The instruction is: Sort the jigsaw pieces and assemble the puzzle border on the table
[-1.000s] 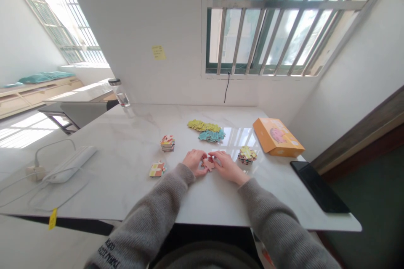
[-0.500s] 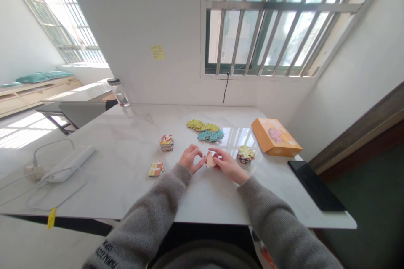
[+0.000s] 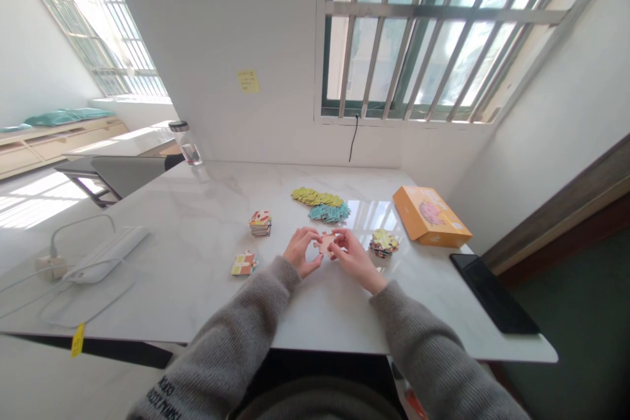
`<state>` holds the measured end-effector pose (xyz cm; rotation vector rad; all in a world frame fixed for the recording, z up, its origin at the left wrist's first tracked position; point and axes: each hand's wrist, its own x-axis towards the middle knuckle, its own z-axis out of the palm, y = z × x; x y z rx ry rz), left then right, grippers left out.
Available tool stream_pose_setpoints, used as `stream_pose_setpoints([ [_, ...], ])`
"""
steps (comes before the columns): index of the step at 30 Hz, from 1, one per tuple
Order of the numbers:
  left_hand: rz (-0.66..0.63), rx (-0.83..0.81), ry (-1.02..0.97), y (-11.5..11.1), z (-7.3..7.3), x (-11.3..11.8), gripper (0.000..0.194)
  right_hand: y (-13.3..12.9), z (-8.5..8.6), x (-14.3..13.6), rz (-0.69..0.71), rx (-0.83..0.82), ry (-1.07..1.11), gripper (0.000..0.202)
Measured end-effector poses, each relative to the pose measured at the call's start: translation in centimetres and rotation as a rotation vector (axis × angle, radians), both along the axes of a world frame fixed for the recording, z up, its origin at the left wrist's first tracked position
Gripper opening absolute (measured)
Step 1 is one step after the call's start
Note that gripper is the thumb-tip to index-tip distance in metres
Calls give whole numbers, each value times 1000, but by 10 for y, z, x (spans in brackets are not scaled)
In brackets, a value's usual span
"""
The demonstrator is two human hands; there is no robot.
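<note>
A pale pink puzzle piece (image 3: 325, 245) is held just above the white table in front of me. My right hand (image 3: 357, 260) pinches its right side between thumb and fingers. At the piece's left edge is my left hand (image 3: 301, 252), its thumb and index finger spread apart in a C shape; whether a fingertip touches the piece is hard to see. To the left are a stack of puzzle pieces (image 3: 260, 224) and a lower stack (image 3: 243, 264). Another stack, with a yellow-green top piece (image 3: 384, 242), stands right of my right hand.
Beyond my hands lie overlapping rows of yellow-green pieces (image 3: 316, 197) and teal pieces (image 3: 329, 212). An orange box (image 3: 432, 215) and a black phone-like slab (image 3: 493, 293) are at the right. A power strip (image 3: 107, 256) with cables lies left, and a bottle (image 3: 186, 144) stands at the far left corner.
The pink piece has turned flatter in my right hand's fingers. My left hand's thumb and index finger have spread wider beside it. The stacks have not moved.
</note>
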<state>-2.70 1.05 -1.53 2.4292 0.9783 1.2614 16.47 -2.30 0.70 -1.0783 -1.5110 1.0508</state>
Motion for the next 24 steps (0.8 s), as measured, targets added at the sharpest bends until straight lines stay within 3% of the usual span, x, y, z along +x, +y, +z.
stream_pose_setpoints([
  [6, -141, -206, -145, -2, 9, -5, 23, -9, 15, 14, 43, 431, -392, 34],
  [10, -227, -289, -150, -3, 11, -5, 18, -13, 19, 22, 53, 513, -482, 31],
  [12, -245, -289, -151, -4, 11, -4, 26, -16, 19, 26, 28, 535, -521, 30],
  [16, -214, -255, -140, -4, 7, -3, 45, -19, 21, 42, -213, 584, -625, 25],
  [20, -142, -238, -124, -2, 1, -2, 40, -18, 19, 79, -472, 588, -647, 17],
  [24, -121, -234, -88, -1, -2, 0, 37, -19, 10, 116, -584, 556, -690, 13],
])
